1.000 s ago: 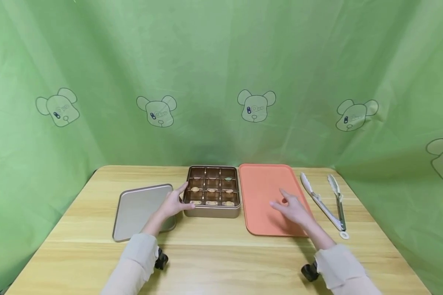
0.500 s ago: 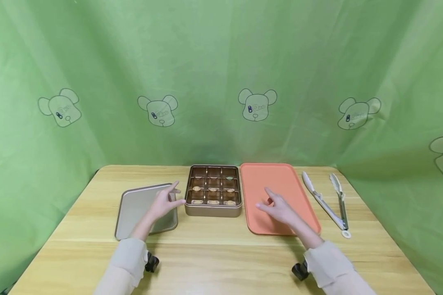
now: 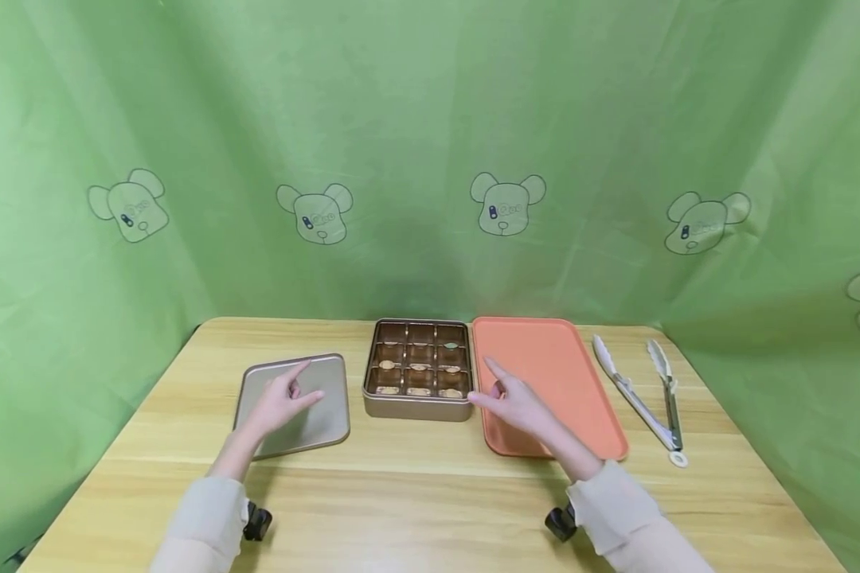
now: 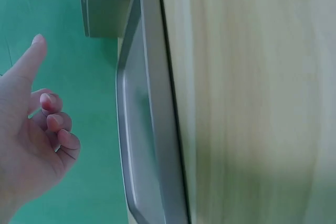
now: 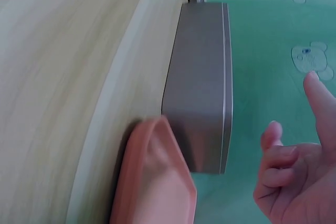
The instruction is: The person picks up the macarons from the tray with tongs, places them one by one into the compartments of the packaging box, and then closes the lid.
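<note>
My left hand (image 3: 275,410) hovers over the flat metal lid (image 3: 325,410), thumb and index finger spread and the other fingers loosely bent, holding nothing. In the left wrist view, the lid (image 4: 137,135) has a raised rim. A bronze-coloured tin box (image 3: 417,408), divided into small brown compartments, stands between my hands; several show round or oblong labels. My right hand (image 3: 514,404) is over the left side of the orange tray (image 3: 552,358), its thumb tip near the box's front right corner. It too holds nothing; in the right wrist view its lower fingers (image 5: 281,174) are bent.
Metal tongs (image 3: 638,406) with pale tips lie spread on the wooden table (image 3: 401,509), right of the tray. Behind the table hangs a green curtain (image 3: 416,263) printed with mouse heads. The tray's left edge lies close beside the tin box.
My left hand has left the tin box's left side and moved left over the lid. My right hand has moved left across the tray towards the box.
</note>
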`<state>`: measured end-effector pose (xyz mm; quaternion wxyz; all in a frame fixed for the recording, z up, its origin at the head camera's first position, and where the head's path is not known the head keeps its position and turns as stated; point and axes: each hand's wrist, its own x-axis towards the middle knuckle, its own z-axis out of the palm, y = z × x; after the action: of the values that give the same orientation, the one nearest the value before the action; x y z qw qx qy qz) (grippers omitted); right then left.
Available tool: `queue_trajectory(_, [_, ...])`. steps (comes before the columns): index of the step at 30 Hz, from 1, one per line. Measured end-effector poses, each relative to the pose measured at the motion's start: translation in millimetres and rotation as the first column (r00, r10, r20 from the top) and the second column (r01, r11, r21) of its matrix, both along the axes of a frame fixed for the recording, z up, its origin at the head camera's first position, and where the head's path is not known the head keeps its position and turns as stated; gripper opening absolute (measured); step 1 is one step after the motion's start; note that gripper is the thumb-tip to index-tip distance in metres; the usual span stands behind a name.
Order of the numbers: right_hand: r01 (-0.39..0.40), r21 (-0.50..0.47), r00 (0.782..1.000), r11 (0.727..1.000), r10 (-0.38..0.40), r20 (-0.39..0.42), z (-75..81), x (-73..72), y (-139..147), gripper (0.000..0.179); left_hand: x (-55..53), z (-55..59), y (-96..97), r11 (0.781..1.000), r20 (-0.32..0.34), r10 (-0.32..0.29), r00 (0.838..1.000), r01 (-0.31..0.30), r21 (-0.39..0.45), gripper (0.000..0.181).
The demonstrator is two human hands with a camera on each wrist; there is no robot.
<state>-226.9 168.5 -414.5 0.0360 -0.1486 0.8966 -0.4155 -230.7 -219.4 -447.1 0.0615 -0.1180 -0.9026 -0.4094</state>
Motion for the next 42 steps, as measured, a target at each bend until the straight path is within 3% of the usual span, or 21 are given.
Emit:
queue_trajectory(4, [-0.002, -0.023, 1.0, 1.0, 0.002, -0.007, 0.2, 1.0, -17.5, 0.076, 6.6, -1.7, -12.7, 0.999, 0.01, 0.041, 0.999, -0.041, -0.027, 0.068])
queue_trajectory(16, [-0.028, 0.074, 0.999, 0.997, 0.031, -0.035, -0.3, 0.8, -62.5, 0.075, 18.2, 4.4, -40.0, 0.989, 0.038, 0.126, 0.991, -0.123, -0.077, 0.071])
queue_trajectory(24, [-0.109, 0.084, 0.994, 0.99, 0.111, -0.02, -6.0, -3.2, -82.8, 0.082, 29.4, 4.1, -62.6, 0.983, 0.064, 0.165, 0.984, -0.159, -0.089, 0.075])
queue_trajectory(29, [-0.228, 0.071, 0.974, 0.971, 0.228, 0.019, -11.0, -3.8, -96.0, 0.085, 37.9, 1.6, -77.5, 0.981, 0.097, 0.18, 0.979, -0.172, -0.086, 0.079])
queue_trajectory(36, [-0.319, 0.052, 0.947, 0.946, 0.32, -0.015, -19.2, -8.8, -112.2, 0.082, 47.3, -3.1, -99.5, 0.983, 0.162, 0.178, 0.971, -0.168, -0.076, 0.084])
queue_trajectory(42, [-0.397, 0.061, 0.917, 0.916, 0.394, 0.057, -25.7, -10.1, -118.6, 0.085, 55.4, -5.7, -107.8, 0.987, 0.286, 0.153, 0.946, -0.132, -0.093, 0.091])
